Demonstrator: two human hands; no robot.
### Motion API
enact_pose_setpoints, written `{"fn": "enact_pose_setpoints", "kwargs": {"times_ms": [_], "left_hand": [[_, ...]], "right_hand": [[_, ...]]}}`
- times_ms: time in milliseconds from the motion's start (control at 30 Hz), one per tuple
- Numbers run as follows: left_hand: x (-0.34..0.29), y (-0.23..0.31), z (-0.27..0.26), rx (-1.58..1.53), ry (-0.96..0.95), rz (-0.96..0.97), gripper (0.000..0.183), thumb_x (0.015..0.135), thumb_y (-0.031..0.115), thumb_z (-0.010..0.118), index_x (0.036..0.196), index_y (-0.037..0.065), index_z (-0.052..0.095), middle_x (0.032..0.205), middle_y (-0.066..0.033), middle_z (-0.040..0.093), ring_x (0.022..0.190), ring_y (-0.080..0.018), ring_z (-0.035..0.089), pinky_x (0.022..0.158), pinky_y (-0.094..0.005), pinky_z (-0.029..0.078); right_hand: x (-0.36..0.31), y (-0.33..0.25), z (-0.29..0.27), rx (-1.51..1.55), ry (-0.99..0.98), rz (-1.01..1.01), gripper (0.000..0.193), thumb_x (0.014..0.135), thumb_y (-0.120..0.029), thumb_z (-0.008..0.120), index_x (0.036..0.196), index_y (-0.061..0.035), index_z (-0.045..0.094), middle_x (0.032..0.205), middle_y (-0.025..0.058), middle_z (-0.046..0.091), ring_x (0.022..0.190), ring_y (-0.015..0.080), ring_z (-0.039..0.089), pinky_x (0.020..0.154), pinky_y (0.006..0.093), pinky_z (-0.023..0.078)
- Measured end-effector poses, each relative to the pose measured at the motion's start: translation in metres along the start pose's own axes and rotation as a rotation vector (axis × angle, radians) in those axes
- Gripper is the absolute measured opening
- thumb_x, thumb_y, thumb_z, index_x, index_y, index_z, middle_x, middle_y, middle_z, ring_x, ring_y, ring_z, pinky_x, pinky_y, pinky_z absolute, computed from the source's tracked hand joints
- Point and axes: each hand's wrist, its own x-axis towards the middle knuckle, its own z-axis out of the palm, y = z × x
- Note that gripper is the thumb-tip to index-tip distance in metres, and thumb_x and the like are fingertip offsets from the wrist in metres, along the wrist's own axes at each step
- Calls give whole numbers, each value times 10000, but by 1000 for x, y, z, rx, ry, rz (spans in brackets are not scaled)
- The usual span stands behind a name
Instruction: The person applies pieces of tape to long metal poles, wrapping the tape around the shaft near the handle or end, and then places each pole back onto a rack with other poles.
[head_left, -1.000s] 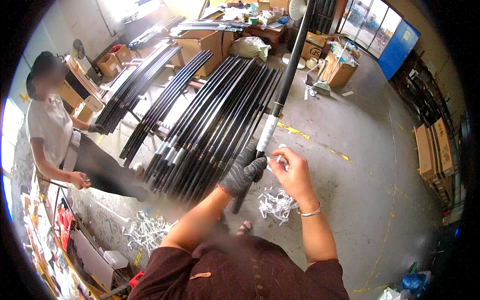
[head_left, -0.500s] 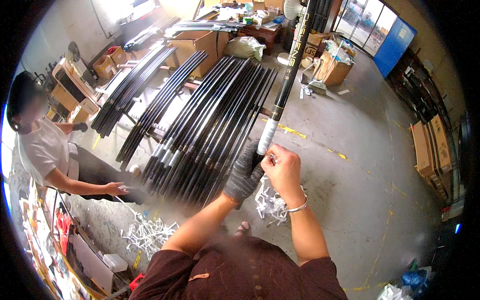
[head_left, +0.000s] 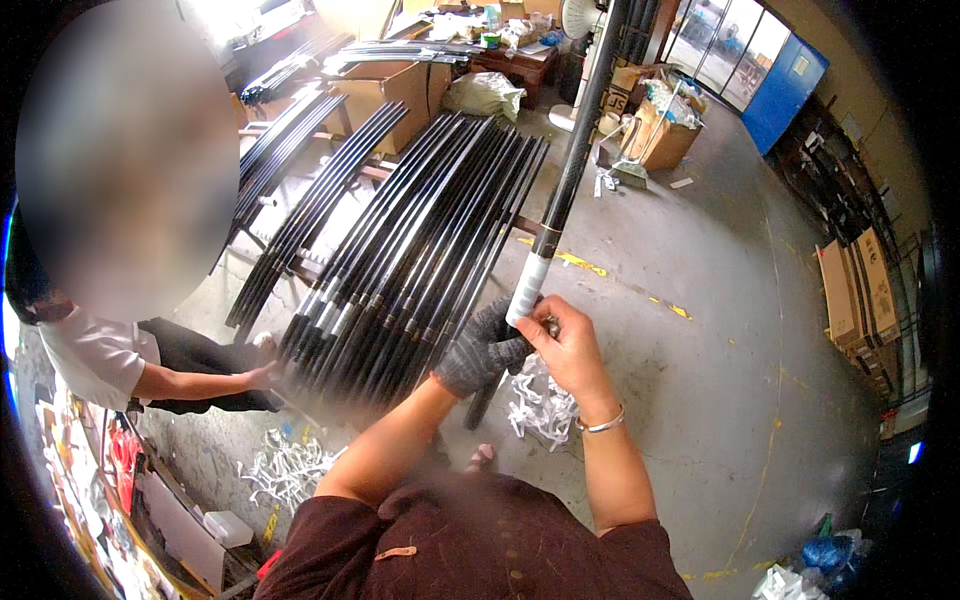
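As knit-gloved left fingers (head_left: 512,350) clasp glossy pole (head_left: 574,172), right fingers (head_left: 537,338) pinching white wrap (head_left: 527,287)

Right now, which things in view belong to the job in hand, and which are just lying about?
In the job:
black pole, in the gloved left grip
white wrap on it, right grip at its lower end
rows of black poles, probably

Lying about:
white strips on the floor, likely scraps
cartons at right
blue plastic

Right of the right hand (head_left: 568,350), I see wide room above the grey floor (head_left: 690,400); on the left side, black rods (head_left: 408,250) and a co-worker (head_left: 95,355) block the way.
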Motion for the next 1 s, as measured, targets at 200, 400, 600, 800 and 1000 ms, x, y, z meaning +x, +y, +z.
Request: {"fn": "enact_pose_setpoints", "kwargs": {"times_ms": [200,400,600,800,1000], "left_hand": [[-26,19,-45,-157,-188,-159,673,617,71,808,1220,23,512,770,-38,604,607,-140,575,510,-272,466],[-79,4,-106,-211,-354,-393,471,605,0,798,1001,40,546,728,-16,564,570,-103,547,448,-248,432],[-133,-28,-117,-423,-414,-402,717,523,307,947,1076,63,563,887,-3,574,784,-113,546,674,-263,460],[-144,-11,-150,-397,-384,-171,699,586,360,913,1080,35,539,791,19,553,681,-96,514,571,-247,432],[-189,65,-263,43,213,-446,598,734,169,784,1271,67,543,839,3,575,682,-82,533,547,-211,436]], "right_hand": [[3,-4,10,-33,-157,-56,180,826,-98,714,758,-2,578,683,44,556,656,102,481,595,276,420],[-5,125,-16,-619,-128,24,217,796,-187,704,782,-21,565,799,155,619,769,351,613,641,438,465],[-41,208,-41,-1049,-248,197,216,788,-203,707,795,-38,567,809,137,614,786,367,605,674,459,471],[-110,301,-114,-1433,-370,341,130,823,-216,646,842,-91,616,883,100,650,843,326,638,705,481,501],[-189,309,-226,-1467,-124,957,99,745,-100,637,784,-25,687,864,227,679,813,400,663,690,478,523]]}}
